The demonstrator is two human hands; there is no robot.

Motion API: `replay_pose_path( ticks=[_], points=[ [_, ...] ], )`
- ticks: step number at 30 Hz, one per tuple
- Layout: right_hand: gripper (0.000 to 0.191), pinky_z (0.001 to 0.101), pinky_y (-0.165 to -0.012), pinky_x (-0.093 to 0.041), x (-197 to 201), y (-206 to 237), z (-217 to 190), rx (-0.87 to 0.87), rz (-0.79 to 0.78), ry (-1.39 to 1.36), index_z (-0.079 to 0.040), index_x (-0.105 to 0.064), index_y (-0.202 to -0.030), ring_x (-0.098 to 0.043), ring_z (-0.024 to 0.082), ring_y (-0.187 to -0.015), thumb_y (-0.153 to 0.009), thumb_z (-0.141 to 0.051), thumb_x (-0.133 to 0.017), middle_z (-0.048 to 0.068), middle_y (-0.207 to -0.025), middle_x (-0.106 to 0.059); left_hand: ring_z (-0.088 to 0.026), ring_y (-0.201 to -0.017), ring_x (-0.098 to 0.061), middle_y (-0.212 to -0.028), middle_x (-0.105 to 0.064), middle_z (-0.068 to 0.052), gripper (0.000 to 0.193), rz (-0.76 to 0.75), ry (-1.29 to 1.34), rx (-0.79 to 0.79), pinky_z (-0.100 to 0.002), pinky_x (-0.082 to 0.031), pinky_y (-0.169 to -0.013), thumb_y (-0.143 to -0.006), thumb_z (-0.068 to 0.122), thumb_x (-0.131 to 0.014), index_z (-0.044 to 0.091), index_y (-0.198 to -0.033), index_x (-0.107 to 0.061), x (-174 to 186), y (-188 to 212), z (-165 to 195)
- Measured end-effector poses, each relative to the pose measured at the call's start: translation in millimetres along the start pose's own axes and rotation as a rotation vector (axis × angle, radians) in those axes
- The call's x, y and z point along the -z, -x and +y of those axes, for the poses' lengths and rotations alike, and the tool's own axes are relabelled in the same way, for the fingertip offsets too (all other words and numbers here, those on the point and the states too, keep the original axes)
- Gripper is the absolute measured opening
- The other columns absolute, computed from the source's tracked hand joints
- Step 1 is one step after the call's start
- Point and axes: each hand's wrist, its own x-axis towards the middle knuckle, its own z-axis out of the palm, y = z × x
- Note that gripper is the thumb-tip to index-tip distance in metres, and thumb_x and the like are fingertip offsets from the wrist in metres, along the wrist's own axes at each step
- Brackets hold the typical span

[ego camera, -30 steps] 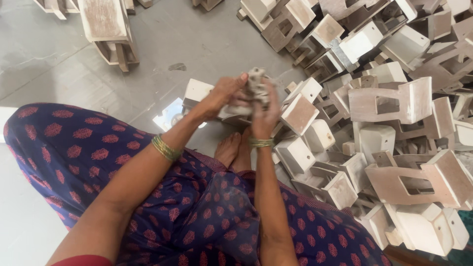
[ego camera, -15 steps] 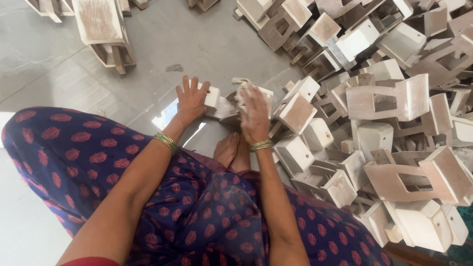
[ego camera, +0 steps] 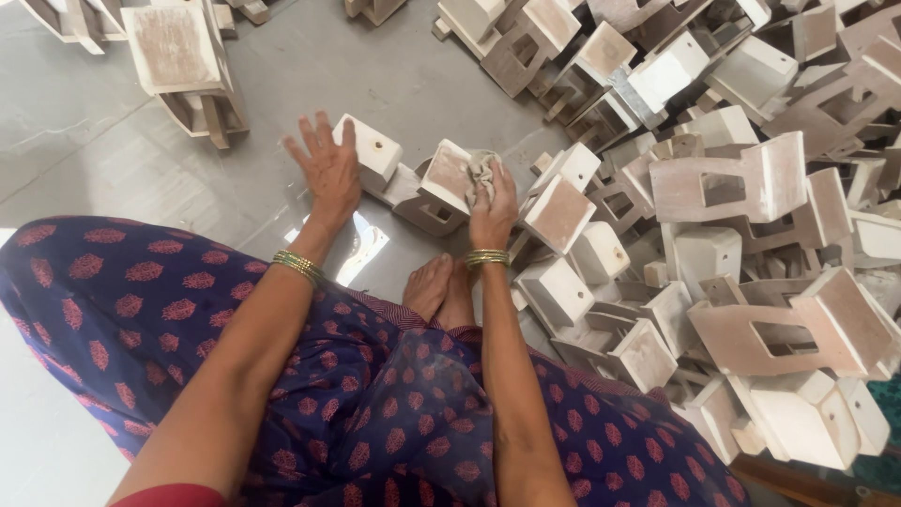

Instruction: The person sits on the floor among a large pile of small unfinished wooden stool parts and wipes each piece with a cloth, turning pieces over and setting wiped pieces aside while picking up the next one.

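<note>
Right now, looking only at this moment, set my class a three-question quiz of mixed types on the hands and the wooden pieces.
1. True or false: the right hand presses a crumpled cloth against a wooden block.
2. The left hand is: A) a closed fist, B) open with spread fingers, C) out of view.
3. On which side of the person does the big pile of wooden pieces lie?

Key: 1 true; 2 B; 3 the right side.
</note>
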Motion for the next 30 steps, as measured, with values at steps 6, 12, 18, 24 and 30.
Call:
replay_pose_path(
  ticks=[6, 12, 18, 24, 30],
  points=[
    [0.054, 0.0337, -0.103, -0.047, -4, 6, -5, -0.214, 0.158, -0.297, -0.007, -0.055, -0.146, -0.067, 0.026, -0.118, -0.094, -0.013, -0.063, 0.019, -0.134, -0.068, -0.045, -0.13, -0.053, -0.139, -0.056, -0.032, 0.069, -0.115, 0.84, -0.109, -0.049, -0.041, -0.111, -0.097, 0.036, -0.075, -0.006, -0.145, -0.046, -13, -3, 65],
    [0.036, 0.0376, -0.076, -0.056, 18, 33, -11, -0.294, 0.06, -0.139, 0.003, -0.075, -0.115, -0.072, 0.023, -0.078, -0.09, -0.023, -0.071, 0.017, -0.09, -0.078, -0.037, -0.1, -0.073, -0.103, -0.074, -0.025, 0.05, -0.399, 1.054, 0.204, -0.043, -0.054, -0.092, -0.085, 0.033, -0.072, -0.003, -0.118, -0.067, -7, 2, 87],
    [0.032, 0.0336, -0.059, -0.051, 50, 32, -24, -0.372, -0.658, -0.275, 0.005, -0.079, -0.099, -0.064, 0.015, -0.068, -0.088, -0.024, -0.078, 0.013, -0.086, -0.075, -0.031, -0.091, -0.069, -0.095, -0.072, -0.022, 0.039, -0.462, 1.004, 0.046, -0.042, -0.052, -0.085, -0.088, 0.029, -0.069, -0.005, -0.106, -0.071, 3, -18, 38],
    [0.032, 0.0259, -0.066, -0.059, 68, -2, -15, -0.068, -0.19, -0.168, -0.004, -0.076, -0.113, -0.074, 0.011, -0.076, -0.088, -0.025, -0.075, 0.003, -0.09, -0.078, -0.025, -0.092, -0.067, -0.095, -0.074, -0.014, 0.037, -0.745, 1.007, 0.041, -0.04, -0.051, -0.085, -0.085, 0.027, -0.064, 0.0, -0.108, -0.072, 14, -43, -7],
    [0.042, 0.0252, -0.083, -0.053, -26, 0, -20, -0.243, -0.339, -0.705, 0.003, -0.068, -0.129, -0.065, 0.011, -0.092, -0.102, -0.028, -0.065, 0.004, -0.108, -0.073, -0.039, -0.081, -0.068, -0.086, -0.07, -0.025, 0.043, -0.421, 0.785, 0.002, -0.048, -0.053, -0.079, -0.093, 0.038, -0.055, 0.001, -0.097, -0.075, 13, -27, 19]
  ],
)
